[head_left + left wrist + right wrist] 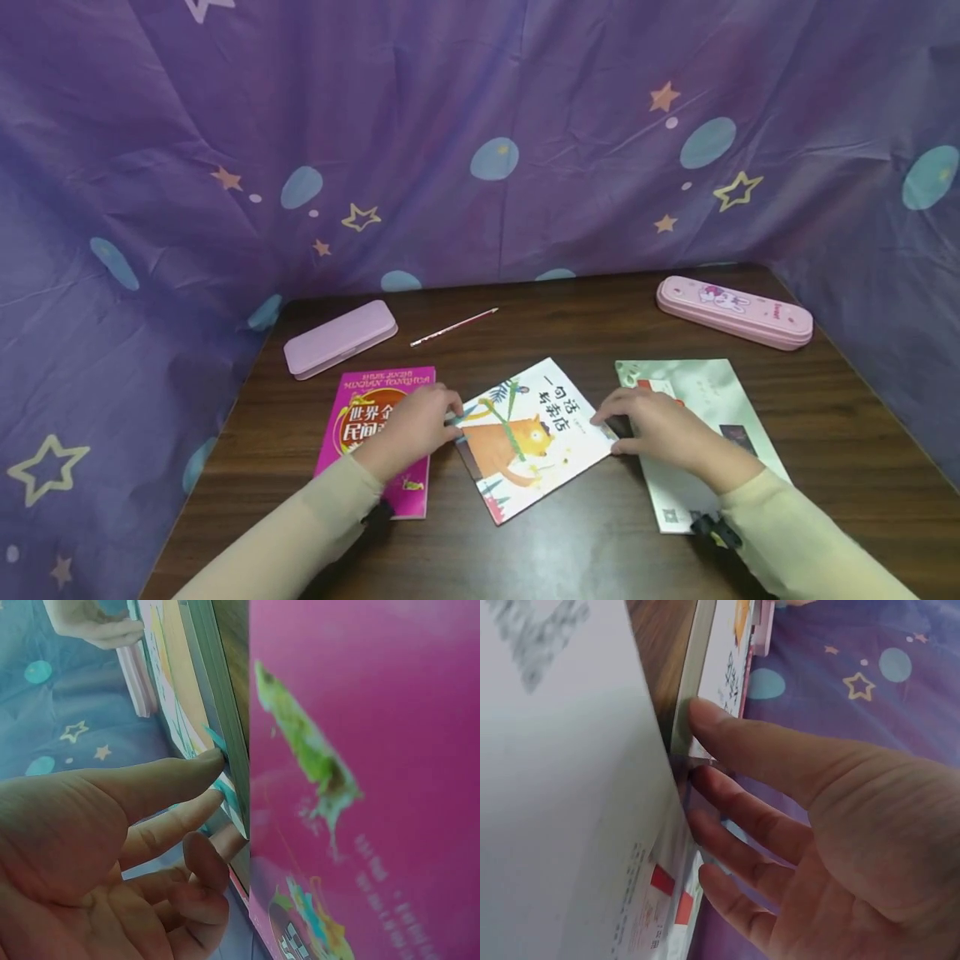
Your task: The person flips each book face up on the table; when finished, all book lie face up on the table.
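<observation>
A white picture book [536, 442] with an orange animal on its cover lies at an angle on the table between both hands. At its left corner, the thumb and forefinger of my left hand [416, 425] pinch the edges; the left wrist view shows this hand [112, 840] from the palm side. Likewise my right hand [660, 429] pinches the opposite corner, with the thumb [735, 739] against the page edge in the right wrist view. Under the left forearm is a magenta book [408, 500], partly covered. A pale green book [712, 383] lies beneath the right hand and wrist.
Behind the books are a plain pink case [341, 337] at left, a pencil [453, 327] near the middle, and a pink pencil case [735, 312] with a rabbit picture at right. A purple star-patterned cloth [450, 83] hangs behind the dark wooden table [570, 333].
</observation>
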A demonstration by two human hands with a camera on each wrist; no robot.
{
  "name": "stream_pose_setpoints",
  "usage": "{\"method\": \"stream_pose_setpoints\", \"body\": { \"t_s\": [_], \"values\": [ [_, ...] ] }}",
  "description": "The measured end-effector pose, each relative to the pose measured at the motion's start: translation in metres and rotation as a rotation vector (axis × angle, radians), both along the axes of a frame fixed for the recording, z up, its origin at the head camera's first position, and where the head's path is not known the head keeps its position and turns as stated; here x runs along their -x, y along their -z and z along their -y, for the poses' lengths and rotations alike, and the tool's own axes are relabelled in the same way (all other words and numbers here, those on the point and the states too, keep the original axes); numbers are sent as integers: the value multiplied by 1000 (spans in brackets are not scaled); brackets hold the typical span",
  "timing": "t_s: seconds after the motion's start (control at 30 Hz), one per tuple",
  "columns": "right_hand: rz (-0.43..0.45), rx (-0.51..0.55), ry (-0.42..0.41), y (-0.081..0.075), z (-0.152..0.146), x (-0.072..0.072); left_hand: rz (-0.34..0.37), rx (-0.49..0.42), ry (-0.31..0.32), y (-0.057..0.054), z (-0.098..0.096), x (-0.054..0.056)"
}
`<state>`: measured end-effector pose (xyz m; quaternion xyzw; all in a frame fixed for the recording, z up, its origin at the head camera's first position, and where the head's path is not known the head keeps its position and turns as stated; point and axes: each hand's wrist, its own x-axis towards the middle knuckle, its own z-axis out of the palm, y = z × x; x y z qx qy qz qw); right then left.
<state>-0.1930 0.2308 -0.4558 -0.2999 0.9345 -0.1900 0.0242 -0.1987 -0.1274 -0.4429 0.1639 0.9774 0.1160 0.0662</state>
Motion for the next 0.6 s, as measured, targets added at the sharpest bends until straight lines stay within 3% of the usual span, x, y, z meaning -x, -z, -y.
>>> {"method": "stream_pose_setpoints", "body": {
  "t_s": [0.2,0.43,0.6],
  "values": [
    [-38,10,14,1,0,6,38,-22,-10,-1,2,-7],
    [32,42,24,2,2,17,49,-45,9,-1,5,-17],
    [33,38,23,2,1,25,39,-84,26,0,6,-24]
  ]
}}
